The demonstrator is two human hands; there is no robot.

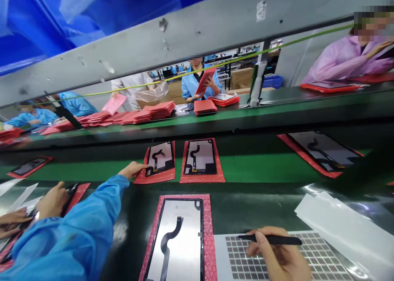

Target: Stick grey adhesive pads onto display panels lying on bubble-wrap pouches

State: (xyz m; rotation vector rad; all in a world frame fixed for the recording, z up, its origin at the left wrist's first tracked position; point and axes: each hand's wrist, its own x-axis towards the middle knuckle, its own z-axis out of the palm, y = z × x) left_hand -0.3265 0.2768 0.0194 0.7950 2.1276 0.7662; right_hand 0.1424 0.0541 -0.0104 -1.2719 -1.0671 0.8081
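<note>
Pinching slim black tweezers (pixel 271 240) steadily between thumb and fingers, the right hand (pixel 277 252) holds them level above a sheet of grey squares (pixel 320 248) at 5 o'clock; the blue-sleeved left hand (pixel 132 170) reaches out open, just beside a pink bubble pouch (pixel 160 176) at 11 o'clock.

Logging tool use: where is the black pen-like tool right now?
At lower right of the head view, the black pen-like tool is held in the right hand over a grid of grey squares, right of the display panel on a pink bubble bag.
</note>
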